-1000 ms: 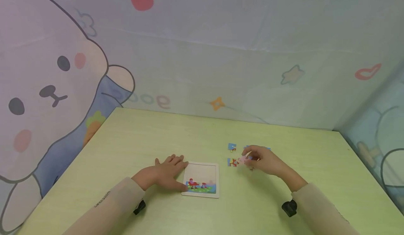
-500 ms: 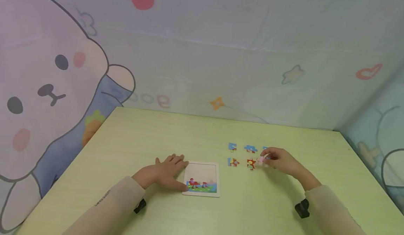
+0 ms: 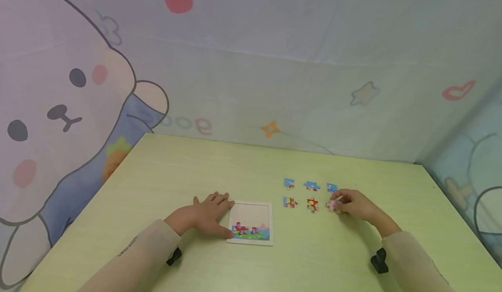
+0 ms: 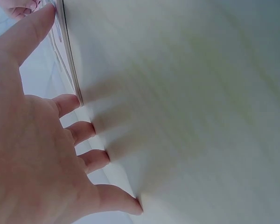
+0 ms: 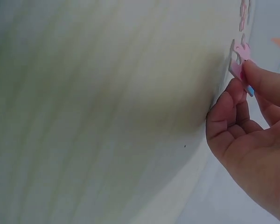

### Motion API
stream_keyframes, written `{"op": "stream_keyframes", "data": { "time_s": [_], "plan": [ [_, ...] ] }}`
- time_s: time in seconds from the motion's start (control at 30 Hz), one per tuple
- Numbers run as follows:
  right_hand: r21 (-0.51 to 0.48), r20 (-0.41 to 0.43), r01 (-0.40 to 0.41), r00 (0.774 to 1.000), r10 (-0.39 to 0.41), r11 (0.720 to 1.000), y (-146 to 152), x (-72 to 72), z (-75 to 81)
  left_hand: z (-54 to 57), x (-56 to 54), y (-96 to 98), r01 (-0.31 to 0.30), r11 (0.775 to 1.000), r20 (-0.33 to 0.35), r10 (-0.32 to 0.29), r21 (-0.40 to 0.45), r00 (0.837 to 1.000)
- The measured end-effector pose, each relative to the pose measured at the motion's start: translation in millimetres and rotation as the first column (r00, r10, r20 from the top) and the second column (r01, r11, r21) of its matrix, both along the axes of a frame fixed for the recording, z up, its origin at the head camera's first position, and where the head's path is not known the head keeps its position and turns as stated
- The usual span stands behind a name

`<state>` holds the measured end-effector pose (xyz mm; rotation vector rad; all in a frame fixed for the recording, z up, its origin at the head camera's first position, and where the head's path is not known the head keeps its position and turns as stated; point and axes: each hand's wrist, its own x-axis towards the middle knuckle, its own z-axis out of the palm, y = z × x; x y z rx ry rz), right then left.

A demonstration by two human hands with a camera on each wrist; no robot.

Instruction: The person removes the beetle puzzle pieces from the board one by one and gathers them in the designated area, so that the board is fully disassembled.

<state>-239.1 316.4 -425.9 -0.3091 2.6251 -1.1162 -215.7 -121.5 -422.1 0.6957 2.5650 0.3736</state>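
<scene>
Between thumb and fingers my right hand [image 3: 353, 205] pinches a pink puzzle piece [image 3: 332, 205], tilted close to the table at the right end of the nearer row of pieces. The right wrist view shows that pink piece [image 5: 240, 65] gripped near its edge, with a bit of blue. My left hand [image 3: 209, 215] lies with fingers spread at the left side of a square wooden puzzle frame [image 3: 271, 222]. Its thumb rests on the frame's lower left corner. Joined pieces [image 3: 251, 231] with red figures on green and blue fill the frame's lower strip; bare wood shows above.
Two loose pieces, a yellow-red one [image 3: 290, 202] and a red one [image 3: 312, 205], lie left of the right hand. Behind them sit three blue-edged pieces [image 3: 311, 185] in a row. A printed cloth [image 3: 251, 65] stands along the table's back edge.
My right hand has carried the pink piece rightward past the red piece and lowered it toward the table, uncovering the back row. The left hand stays at the frame.
</scene>
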Motion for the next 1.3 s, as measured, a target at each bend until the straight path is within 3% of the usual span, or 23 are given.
{"op": "stream_keyframes", "data": {
  "time_s": [0.33,0.67,0.8,0.97,1.3],
  "plan": [
    [0.082,-0.027,0.022,0.999,-0.019,0.996,3,-2.5,-4.5,1.4,1.6,0.2,-0.004,1.000,0.006,0.004,0.014,1.000],
    [0.103,-0.035,0.023,0.999,-0.019,0.994,2,-4.1,-4.3,1.2,2.2,-0.1,-0.010,1.000,0.009,0.009,0.022,1.000],
    [0.098,-0.053,0.028,0.998,-0.022,0.995,2,-4.6,3.9,0.2,2.1,0.0,-0.010,1.000,0.011,0.009,0.021,1.000],
    [0.020,-0.107,0.009,0.994,-0.007,1.000,-6,-5.9,21.0,-0.7,1.9,-0.2,-0.011,1.000,0.007,0.011,0.018,1.000],
    [-0.095,-0.185,-0.092,0.980,0.074,0.991,-56,1.1,49.3,-1.6,0.9,-0.7,-0.014,0.999,0.004,0.014,0.030,1.000]
  ]
}}
